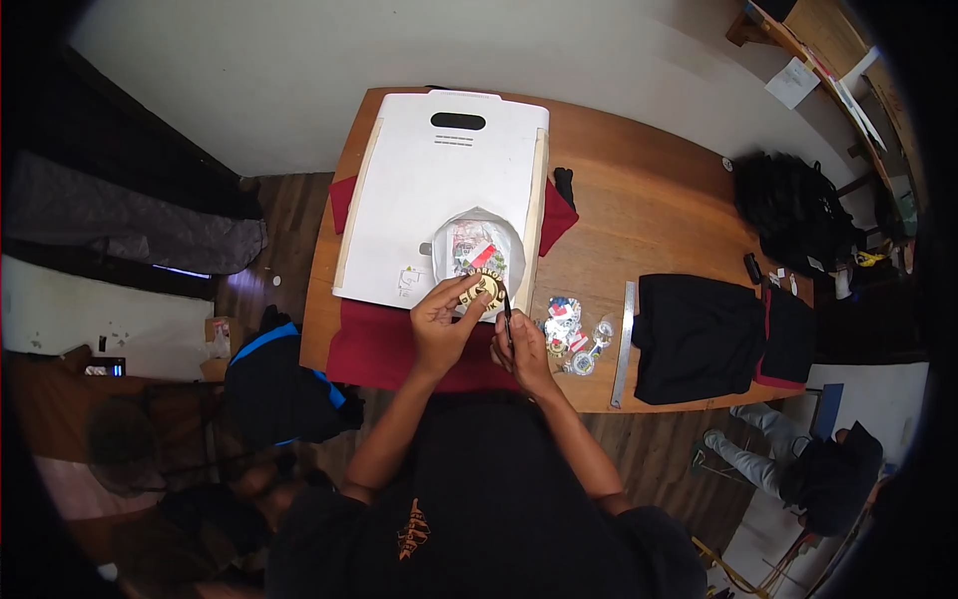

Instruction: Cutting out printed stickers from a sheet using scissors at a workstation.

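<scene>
My left hand point(441, 324) is closed on the edge of a round patch point(484, 294) with dark lettering on a pale ground, thumb across its face. In my right hand point(521, 351) is a slim black tool point(507, 317), its tip up against the patch's right edge; whether it is small scissors or a cutter I cannot tell. Just beyond both hands, a round whitish container point(439, 238) holds scraps of clear film and a red-and-white piece. It stands on the white board point(404, 190), which has an oval handle slot at its far end.
Dark red cloth point(374, 344) lies under the board. To the right are loose patches and film pieces point(569, 329), a steel ruler point(624, 344) and folded black cloth point(694, 339) on the wooden table point(619, 180). A black backpack point(798, 215) and a person point(828, 474) are farther right.
</scene>
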### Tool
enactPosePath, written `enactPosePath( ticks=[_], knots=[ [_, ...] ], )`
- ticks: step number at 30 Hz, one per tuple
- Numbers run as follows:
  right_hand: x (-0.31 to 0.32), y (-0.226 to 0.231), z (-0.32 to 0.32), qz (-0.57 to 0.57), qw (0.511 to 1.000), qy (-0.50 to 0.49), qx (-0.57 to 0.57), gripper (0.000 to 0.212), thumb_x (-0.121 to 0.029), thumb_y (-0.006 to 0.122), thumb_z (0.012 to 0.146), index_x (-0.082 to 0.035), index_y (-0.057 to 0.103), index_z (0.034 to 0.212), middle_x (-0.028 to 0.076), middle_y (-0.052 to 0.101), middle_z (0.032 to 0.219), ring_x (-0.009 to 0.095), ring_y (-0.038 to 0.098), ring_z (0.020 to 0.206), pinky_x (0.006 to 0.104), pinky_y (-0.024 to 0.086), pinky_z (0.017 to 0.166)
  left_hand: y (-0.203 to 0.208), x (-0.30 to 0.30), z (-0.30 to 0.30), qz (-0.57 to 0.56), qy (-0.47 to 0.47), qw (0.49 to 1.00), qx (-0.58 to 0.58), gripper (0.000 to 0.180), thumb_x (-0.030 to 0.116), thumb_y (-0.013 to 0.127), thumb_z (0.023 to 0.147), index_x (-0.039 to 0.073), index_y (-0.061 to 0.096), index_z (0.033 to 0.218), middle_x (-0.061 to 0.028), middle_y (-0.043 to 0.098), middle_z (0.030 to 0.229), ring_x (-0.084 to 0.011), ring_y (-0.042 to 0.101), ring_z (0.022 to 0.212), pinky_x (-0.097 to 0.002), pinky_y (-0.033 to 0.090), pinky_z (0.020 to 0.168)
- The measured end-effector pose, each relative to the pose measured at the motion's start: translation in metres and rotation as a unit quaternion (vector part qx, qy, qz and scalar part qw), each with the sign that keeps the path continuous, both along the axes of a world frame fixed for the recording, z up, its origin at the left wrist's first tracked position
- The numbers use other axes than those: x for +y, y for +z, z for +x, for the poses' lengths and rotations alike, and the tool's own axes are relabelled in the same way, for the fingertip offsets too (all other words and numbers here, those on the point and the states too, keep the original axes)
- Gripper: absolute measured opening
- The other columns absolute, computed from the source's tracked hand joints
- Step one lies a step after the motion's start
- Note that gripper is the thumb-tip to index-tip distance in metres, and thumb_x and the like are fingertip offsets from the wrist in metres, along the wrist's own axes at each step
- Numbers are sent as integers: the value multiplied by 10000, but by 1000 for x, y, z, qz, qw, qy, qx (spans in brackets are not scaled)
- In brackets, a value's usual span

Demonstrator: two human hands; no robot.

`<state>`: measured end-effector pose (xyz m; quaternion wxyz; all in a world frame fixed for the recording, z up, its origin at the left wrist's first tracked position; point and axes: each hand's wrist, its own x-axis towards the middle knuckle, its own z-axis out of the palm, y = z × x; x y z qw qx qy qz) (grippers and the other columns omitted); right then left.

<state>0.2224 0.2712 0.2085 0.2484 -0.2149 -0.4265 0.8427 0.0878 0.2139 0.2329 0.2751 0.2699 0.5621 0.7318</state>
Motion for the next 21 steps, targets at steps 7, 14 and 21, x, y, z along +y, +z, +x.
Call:
enactPosePath(
  ticks=[7,14,21],
  knots=[
    [-1,1,0,-15,1000,1,-4,372,-366,353,1100,-52,499,967,-56,322,567,48,285,442,225,283,441,-4,-1,-1,3,-2,1000,-3,310,-126,687,865,-115,653,1173,-145,667,1110,-169,656,1026,-265,545,908],
    [0,3,0,-9,1000,0,-1,372,-367,354,1100,-51,500,971,-57,321,565,46,285,440,223,280,440,-1,-1,-1,-1,-5,1000,-12,310,-128,684,865,-116,651,1173,-151,666,1124,-175,658,1031,-269,547,911],
    [1,3,1,12,1000,16,-6,382,-412,341,1094,-72,486,998,-44,323,554,67,287,431,236,282,451,0,-1,0,-13,-4,999,-41,315,-121,683,870,-114,644,1182,-158,664,1145,-183,662,1046,-270,550,918]
  ],
)
